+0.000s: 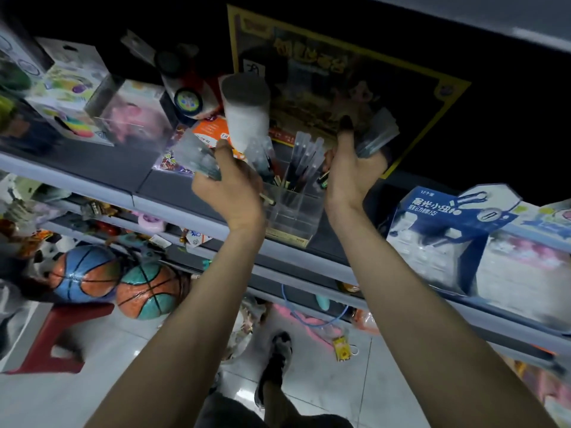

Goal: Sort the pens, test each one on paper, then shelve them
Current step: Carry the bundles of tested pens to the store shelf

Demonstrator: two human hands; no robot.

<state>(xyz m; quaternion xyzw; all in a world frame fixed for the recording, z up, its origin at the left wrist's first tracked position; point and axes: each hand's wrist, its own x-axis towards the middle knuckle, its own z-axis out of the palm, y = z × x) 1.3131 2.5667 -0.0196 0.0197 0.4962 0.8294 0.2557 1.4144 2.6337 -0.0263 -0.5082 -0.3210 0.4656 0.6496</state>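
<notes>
Pens (304, 156) stand in a clear holder (293, 211) on the grey shelf (77, 180) at mid-frame. Both arms reach up. The left hand (230, 183) has its fingers curled round a blurred bundle (197, 159), and the right hand (352, 174) grips a second bundle (378, 134). Basketballs (86, 274) sit lower left by the tiled floor (309, 381).

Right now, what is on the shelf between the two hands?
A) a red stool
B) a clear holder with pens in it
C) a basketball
B: the clear holder, with upright pens in it, stands on the shelf between the left hand, gripping the left bunch, and the right hand, gripping the right bunch.
</notes>
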